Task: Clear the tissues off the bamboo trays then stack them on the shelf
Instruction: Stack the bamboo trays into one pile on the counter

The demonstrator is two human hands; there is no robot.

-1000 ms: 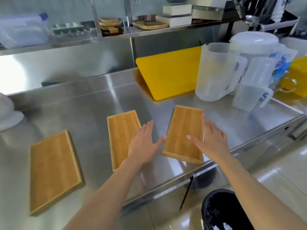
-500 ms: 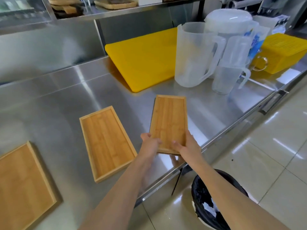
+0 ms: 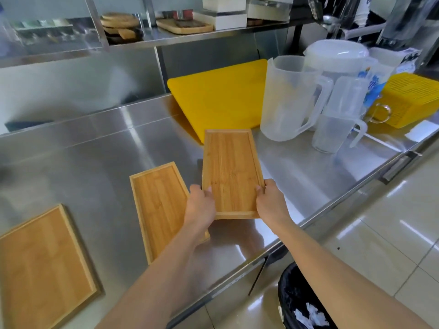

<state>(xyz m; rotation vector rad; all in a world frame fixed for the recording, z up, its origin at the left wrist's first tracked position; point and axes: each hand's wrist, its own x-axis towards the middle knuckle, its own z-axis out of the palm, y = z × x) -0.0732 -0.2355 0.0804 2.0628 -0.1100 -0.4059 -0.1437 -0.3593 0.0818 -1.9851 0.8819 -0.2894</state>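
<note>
Above the near edge of the steel counter (image 3: 99, 148), the left hand (image 3: 199, 207) and right hand (image 3: 270, 203) grasp the narrow bamboo tray (image 3: 231, 172) by its long sides near the close end, thumbs on the rim. The tray is bare; its long axis runs away from the person, far end tilted slightly up. Keep both grips level and carry it onto the middle tray (image 3: 159, 205) lying just beside, edges aligned, before moving the stack to the shelf (image 3: 202, 36).
</note>
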